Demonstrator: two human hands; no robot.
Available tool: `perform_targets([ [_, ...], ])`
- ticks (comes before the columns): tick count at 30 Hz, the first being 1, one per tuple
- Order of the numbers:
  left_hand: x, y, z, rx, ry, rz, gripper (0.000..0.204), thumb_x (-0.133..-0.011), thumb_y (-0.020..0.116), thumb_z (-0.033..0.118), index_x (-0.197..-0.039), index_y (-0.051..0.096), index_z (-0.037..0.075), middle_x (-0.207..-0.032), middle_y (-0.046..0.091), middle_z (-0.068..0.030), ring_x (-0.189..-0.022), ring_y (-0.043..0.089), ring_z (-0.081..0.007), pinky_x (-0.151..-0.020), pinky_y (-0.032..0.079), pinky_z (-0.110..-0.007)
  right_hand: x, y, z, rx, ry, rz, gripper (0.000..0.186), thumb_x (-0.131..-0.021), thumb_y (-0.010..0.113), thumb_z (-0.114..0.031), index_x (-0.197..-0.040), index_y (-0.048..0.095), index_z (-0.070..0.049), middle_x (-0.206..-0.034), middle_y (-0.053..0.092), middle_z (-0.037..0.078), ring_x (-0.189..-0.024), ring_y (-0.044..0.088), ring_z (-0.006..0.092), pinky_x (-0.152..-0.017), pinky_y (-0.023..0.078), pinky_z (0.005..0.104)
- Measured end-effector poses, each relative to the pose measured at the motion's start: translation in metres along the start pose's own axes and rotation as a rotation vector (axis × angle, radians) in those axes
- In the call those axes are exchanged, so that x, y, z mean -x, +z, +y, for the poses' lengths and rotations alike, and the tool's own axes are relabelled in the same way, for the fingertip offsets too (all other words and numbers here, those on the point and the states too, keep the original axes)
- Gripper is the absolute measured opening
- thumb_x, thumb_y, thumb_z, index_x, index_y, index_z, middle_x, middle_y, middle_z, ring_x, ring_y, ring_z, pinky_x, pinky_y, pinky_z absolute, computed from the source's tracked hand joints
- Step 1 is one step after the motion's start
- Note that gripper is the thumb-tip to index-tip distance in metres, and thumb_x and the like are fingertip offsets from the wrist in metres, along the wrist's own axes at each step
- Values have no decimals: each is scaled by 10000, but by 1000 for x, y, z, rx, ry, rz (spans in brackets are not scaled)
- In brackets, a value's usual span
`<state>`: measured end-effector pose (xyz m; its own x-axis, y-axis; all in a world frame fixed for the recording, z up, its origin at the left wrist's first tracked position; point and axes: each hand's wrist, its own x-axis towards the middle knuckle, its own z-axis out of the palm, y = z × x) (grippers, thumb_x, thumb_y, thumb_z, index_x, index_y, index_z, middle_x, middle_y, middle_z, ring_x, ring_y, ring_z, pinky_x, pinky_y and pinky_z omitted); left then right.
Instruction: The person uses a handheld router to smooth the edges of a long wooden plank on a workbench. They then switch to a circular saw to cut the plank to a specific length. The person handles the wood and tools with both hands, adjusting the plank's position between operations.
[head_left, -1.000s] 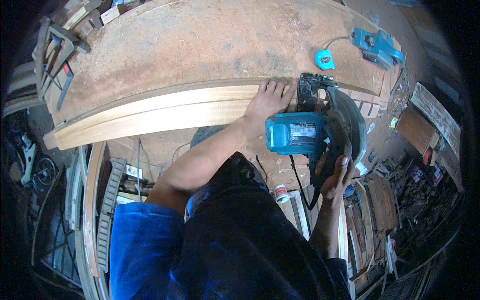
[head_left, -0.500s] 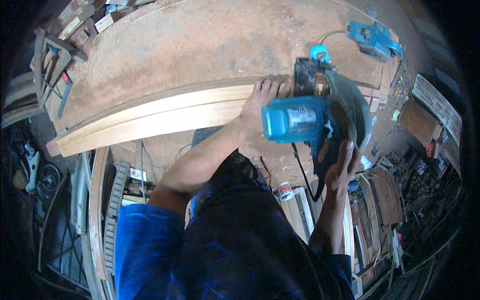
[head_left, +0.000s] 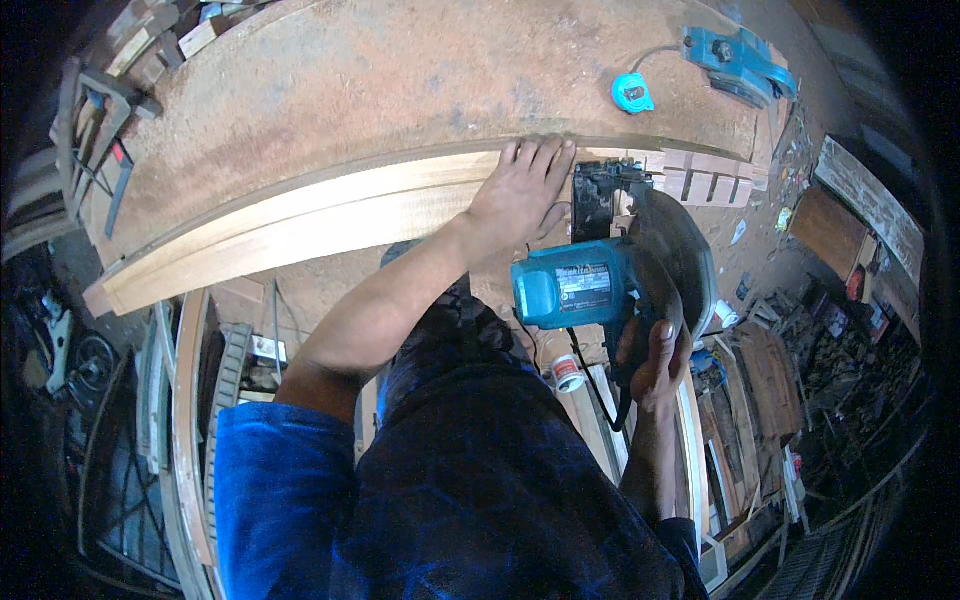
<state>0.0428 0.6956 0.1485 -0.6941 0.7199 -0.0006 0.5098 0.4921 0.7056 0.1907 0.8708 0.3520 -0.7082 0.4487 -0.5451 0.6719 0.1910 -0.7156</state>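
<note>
Across the near edge of the workbench lie pale wooden boards (head_left: 300, 230) side by side, with several notches cut at their right end. My left hand (head_left: 515, 190) presses on the boards from above, its fingers bent over their far side, just left of the saw. My right hand (head_left: 660, 365) is wrapped round the rear handle of a teal circular saw (head_left: 575, 285), whose dark base plate rests over the boards. The rounded guard hides the blade and part of the boards.
A teal tape measure (head_left: 632, 93) and a teal electric planer (head_left: 735, 65) lie on the workbench (head_left: 380, 90) at the far right. A metal clamp (head_left: 110, 130) is at its left end. Timber offcuts (head_left: 760, 400) and a small white can (head_left: 567, 375) are below.
The saw has come back toward me and slightly left, with my right hand on it. The notched board end and the whole tape measure now show. My left hand stays on the boards.
</note>
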Motion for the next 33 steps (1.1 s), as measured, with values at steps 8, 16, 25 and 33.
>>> perform_targets([
  [8, -3, 11, -6, -96, -21, -4, 809, -959, 674, 342, -1549, 390, -133, -1481, 517, -279, -1390, 476, -406, -1198, 333, -504, -26, 8, -4, 30, -70, -31, 710, -1073, 495, -645, -1272, 606, 27, -674, 606, 57, -515, 524, 144, -487, 385, 287],
  [16, -4, 19, -8, -150, -45, 16, 768, -959, 567, 299, -1550, 385, -157, -1422, 566, -247, -1314, 524, -389, -1155, 370, -466, -32, -5, 9, 3, -10, -100, 763, -1084, 517, -574, -1494, 473, 68, -1065, 666, 122, -813, 618, 154, -692, 508, 280],
  [25, -2, 19, -9, -162, -25, -23, 744, -939, 546, 293, -1524, 429, -150, -1368, 601, -228, -1201, 555, -357, -1088, 405, -462, -42, 21, 10, 268, -428, 180, 514, -1147, 446, -452, -1302, 602, 13, -901, 588, 83, -797, 505, 133, -744, 409, 289],
  [33, 5, 20, -16, -128, 137, 62, 902, -860, 625, 546, -1569, 473, 9, -1440, 535, -315, -1286, 504, -482, -1112, 363, -614, -60, 11, -16, 119, -194, -65, 388, -1138, 507, -273, -1415, 540, -5, -1037, 554, 101, -875, 523, 163, -684, 419, 326],
])
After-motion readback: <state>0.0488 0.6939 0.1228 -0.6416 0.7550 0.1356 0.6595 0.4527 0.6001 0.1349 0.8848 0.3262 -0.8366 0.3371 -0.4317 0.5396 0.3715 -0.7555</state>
